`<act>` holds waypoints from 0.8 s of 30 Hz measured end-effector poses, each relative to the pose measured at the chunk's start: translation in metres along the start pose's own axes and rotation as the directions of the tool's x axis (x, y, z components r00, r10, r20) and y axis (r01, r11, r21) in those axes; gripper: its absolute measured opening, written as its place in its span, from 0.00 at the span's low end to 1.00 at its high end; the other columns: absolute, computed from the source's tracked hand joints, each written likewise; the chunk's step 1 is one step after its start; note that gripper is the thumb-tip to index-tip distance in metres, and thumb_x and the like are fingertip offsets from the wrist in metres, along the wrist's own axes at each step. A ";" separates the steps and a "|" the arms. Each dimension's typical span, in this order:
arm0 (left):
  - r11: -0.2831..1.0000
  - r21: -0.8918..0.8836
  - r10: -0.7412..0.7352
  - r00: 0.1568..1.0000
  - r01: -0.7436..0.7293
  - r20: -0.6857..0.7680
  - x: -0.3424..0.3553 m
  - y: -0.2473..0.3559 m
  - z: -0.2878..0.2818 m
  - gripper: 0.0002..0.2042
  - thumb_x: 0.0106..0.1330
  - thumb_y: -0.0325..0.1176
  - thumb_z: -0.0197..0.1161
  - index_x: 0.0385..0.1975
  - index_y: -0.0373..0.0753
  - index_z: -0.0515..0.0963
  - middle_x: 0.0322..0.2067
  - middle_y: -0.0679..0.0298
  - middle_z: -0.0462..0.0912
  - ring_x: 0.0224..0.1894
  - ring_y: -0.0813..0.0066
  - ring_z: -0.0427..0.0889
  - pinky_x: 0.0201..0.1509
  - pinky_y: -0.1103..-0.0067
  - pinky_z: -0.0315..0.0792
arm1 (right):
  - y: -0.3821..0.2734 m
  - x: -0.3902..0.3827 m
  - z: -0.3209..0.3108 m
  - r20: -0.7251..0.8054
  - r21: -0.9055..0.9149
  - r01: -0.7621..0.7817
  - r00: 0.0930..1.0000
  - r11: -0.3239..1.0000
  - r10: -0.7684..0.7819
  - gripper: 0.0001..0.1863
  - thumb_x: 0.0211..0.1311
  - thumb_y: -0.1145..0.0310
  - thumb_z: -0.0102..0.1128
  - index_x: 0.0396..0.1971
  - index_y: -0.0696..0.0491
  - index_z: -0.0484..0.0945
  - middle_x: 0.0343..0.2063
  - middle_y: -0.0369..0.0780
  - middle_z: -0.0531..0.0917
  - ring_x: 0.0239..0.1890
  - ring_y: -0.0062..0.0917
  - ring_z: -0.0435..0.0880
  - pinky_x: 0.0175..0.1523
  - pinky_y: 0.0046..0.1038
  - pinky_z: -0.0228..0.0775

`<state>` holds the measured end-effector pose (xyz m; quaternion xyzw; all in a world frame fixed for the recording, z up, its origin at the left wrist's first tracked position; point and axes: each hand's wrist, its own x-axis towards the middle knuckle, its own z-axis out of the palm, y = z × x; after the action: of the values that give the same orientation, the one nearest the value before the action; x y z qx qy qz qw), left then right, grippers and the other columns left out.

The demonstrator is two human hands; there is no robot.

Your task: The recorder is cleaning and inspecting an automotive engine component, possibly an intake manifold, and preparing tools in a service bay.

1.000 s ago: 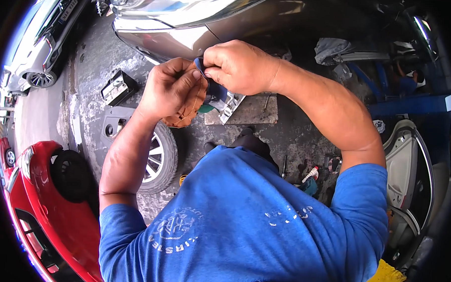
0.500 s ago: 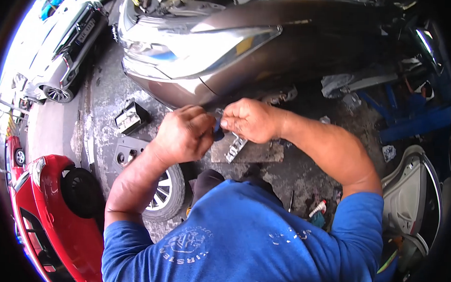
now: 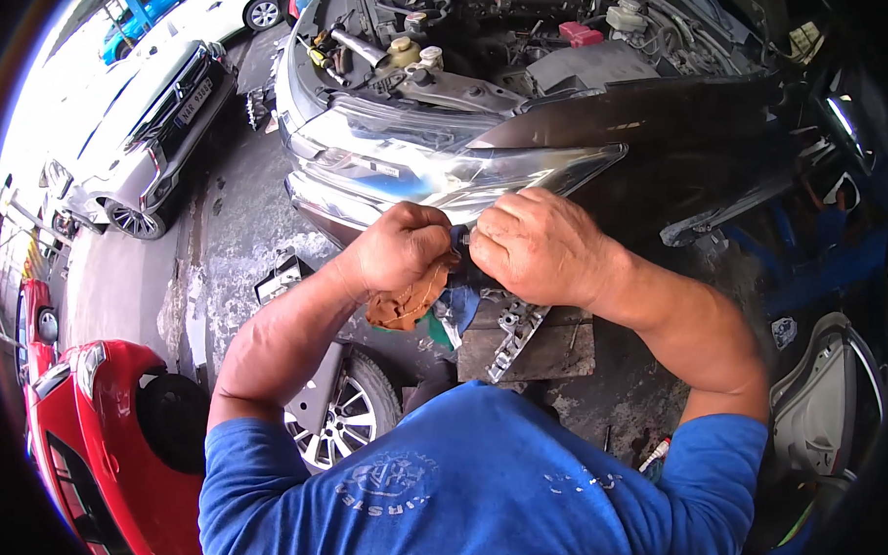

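Both fists are raised close together in front of the car's headlight [image 3: 399, 163]. My left hand [image 3: 403, 249] is closed around one side of a small dark-blue piece [image 3: 459, 236]; its kind is hidden by the fingers. At the other end of that piece, my right hand [image 3: 538, 244] is closed too, fingers curled and knuckles up. Directly under the left hand shows an orange-brown cloth [image 3: 407, 304]; whether the hand holds it I cannot tell. A silvery metal part [image 3: 515, 341] with holes lies below the right hand, on a wooden board [image 3: 574, 346].
Ahead stands a dark brown car with its engine bay [image 3: 540, 46] exposed. A spoked wheel [image 3: 351, 411] lies near my left elbow. On the left are a red car [image 3: 130, 443] and a silver car [image 3: 146, 130]. A detached door panel [image 3: 816, 398] stands at the right.
The view has shifted, so the engine bay and orange-brown cloth now show. My hands stay together at the dark-blue piece and appear further right in the picture; both remain closed.
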<state>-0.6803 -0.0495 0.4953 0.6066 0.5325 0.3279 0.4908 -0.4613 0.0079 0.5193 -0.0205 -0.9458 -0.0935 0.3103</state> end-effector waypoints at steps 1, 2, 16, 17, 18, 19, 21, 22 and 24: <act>0.996 -0.080 -0.044 0.999 0.043 -0.006 0.009 0.007 -0.015 0.10 0.61 0.28 0.51 0.27 0.27 0.77 0.25 0.59 0.82 0.31 0.74 0.79 0.39 0.76 0.74 | 0.006 0.008 -0.006 0.041 -0.064 -0.052 0.998 0.997 0.054 0.07 0.49 0.67 0.58 0.18 0.51 0.73 0.21 0.35 0.74 0.28 0.27 0.79 0.33 0.31 0.74; 0.997 -0.075 0.019 0.995 -0.026 -0.098 0.023 0.004 -0.037 0.10 0.62 0.29 0.52 0.26 0.30 0.77 0.25 0.62 0.81 0.29 0.73 0.78 0.38 0.77 0.73 | 0.014 0.011 -0.014 0.049 -0.105 -0.129 0.990 0.986 0.134 0.06 0.51 0.67 0.58 0.19 0.52 0.73 0.22 0.36 0.75 0.28 0.28 0.80 0.33 0.32 0.73; 0.962 0.001 0.221 0.773 -0.274 -0.595 0.201 0.008 -0.208 0.20 0.72 0.39 0.45 0.55 0.32 0.73 0.53 0.49 0.78 0.55 0.58 0.77 0.61 0.61 0.70 | -0.095 -0.256 -0.016 0.116 0.741 -0.654 -0.102 -0.154 0.988 0.08 0.65 0.73 0.61 0.41 0.57 0.74 0.25 0.33 0.77 0.26 0.13 0.73 0.30 0.19 0.66; 0.936 0.143 0.336 0.702 -0.320 -0.628 0.192 -0.005 -0.294 0.21 0.72 0.40 0.45 0.56 0.31 0.71 0.54 0.49 0.77 0.56 0.57 0.76 0.62 0.61 0.69 | -0.106 -0.279 -0.006 0.150 0.812 -0.539 -0.178 -0.224 0.972 0.10 0.65 0.73 0.61 0.43 0.56 0.72 0.25 0.34 0.77 0.26 0.14 0.73 0.29 0.19 0.65; 0.899 0.243 0.434 0.659 -0.365 -0.614 0.172 -0.011 -0.290 0.23 0.71 0.41 0.46 0.57 0.30 0.70 0.54 0.48 0.76 0.57 0.56 0.75 0.63 0.60 0.68 | -0.124 -0.302 0.001 0.177 0.823 -0.488 -0.266 -0.291 0.948 0.10 0.66 0.74 0.59 0.43 0.55 0.69 0.25 0.34 0.77 0.25 0.14 0.73 0.28 0.19 0.64; 0.844 0.353 0.535 0.597 -0.404 -0.597 0.137 -0.006 -0.271 0.25 0.71 0.42 0.47 0.59 0.28 0.68 0.55 0.47 0.75 0.58 0.55 0.74 0.64 0.60 0.67 | -0.141 -0.325 0.010 0.207 0.838 -0.426 -0.332 -0.343 0.920 0.11 0.66 0.74 0.58 0.43 0.54 0.66 0.26 0.35 0.77 0.24 0.15 0.72 0.27 0.19 0.63; 0.685 0.585 0.728 0.426 -0.433 -0.537 0.102 0.017 -0.185 0.29 0.70 0.45 0.49 0.62 0.26 0.65 0.57 0.45 0.74 0.60 0.53 0.71 0.65 0.59 0.65 | -0.165 -0.363 0.029 0.239 0.870 -0.336 -0.353 -0.361 0.905 0.08 0.68 0.75 0.55 0.41 0.52 0.65 0.25 0.36 0.77 0.23 0.17 0.72 0.27 0.20 0.64; 0.613 0.136 0.788 0.587 -0.779 -0.188 0.096 0.011 -0.129 0.32 0.68 0.50 0.52 0.60 0.25 0.66 0.55 0.43 0.74 0.59 0.54 0.72 0.63 0.61 0.65 | -0.177 -0.376 0.037 0.279 0.894 -0.233 -0.381 -0.383 0.881 0.07 0.69 0.74 0.54 0.41 0.52 0.65 0.25 0.37 0.77 0.23 0.17 0.72 0.27 0.21 0.64; 0.732 -0.325 0.678 0.688 -0.599 0.260 0.056 -0.009 0.030 0.23 0.67 0.46 0.50 0.43 0.28 0.76 0.47 0.48 0.77 0.48 0.56 0.75 0.52 0.65 0.67 | -0.203 -0.406 0.057 0.361 0.918 -0.013 -0.391 -0.397 0.847 0.05 0.71 0.72 0.51 0.42 0.51 0.66 0.26 0.38 0.77 0.22 0.18 0.72 0.26 0.22 0.65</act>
<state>-0.6440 -0.0030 0.4705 0.7472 0.1482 0.4168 0.4960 -0.1867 -0.1730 0.2009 -0.4827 -0.1784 0.6122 0.6003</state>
